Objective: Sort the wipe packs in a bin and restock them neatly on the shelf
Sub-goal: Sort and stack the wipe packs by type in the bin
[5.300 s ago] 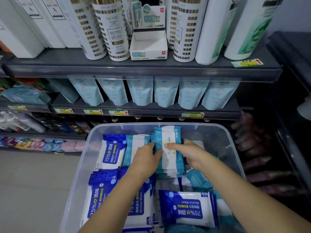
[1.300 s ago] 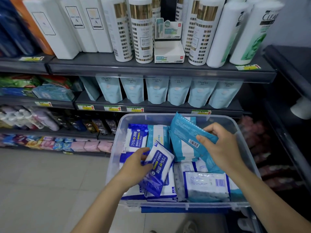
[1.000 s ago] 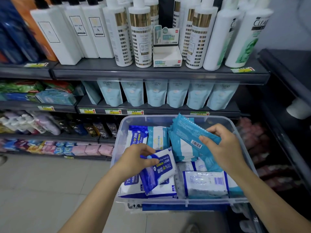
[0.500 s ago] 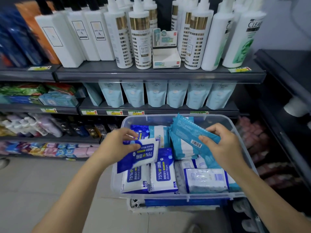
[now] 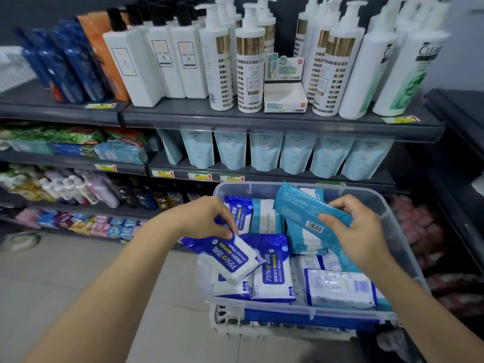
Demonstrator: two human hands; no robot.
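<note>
Sorting's only partway imo: left hand [image 5: 203, 221] pinches a blue alcohol wipe pack [image 5: 230, 258], right hand [image 5: 358, 231] grips a teal pack [image 5: 301, 210], both above the full bin [image 5: 400, 247], none shelved yet.

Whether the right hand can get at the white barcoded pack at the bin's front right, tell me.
Probably, once freed: the white pack lies uncovered close by the right hand, which now grips a teal pack.

- My left hand [image 5: 204, 218] pinched the blue pack [image 5: 230, 259] by one end, fingers curled down.
- My right hand [image 5: 361, 231] gripped the teal pack [image 5: 298, 208], thumb on its barcode face.
</note>
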